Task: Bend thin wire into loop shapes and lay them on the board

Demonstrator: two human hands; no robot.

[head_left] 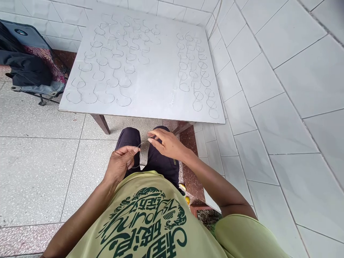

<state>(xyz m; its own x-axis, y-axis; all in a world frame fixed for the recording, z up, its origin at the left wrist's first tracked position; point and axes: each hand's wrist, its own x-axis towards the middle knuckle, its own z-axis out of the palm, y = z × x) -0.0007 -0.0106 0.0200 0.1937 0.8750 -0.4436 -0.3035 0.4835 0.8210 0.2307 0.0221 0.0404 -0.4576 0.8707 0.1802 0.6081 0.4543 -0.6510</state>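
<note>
My left hand (121,162), over my left thigh, pinches a thin bent wire (141,154) between thumb and fingertips. The wire curves out past the fingers and loops down toward my lap; part of it is hidden by the hand. A short distance to the right is my right hand (165,144), its thumb and fingers apart, with nothing visible between them. On the white tabletop (158,86) in front of me lie many similar wires. S-shaped wire pieces (113,64) fill the left side, and wires with rounder, closed loops (197,105) lie in columns on the right.
A white tiled wall (282,118) runs close along my right side, and another stands behind the table. To the left is a folding chair (34,53) with dark cloth on it. The table leg (100,123) stands on the speckled floor (34,168). Yellow objects (187,199) lie beside my right leg.
</note>
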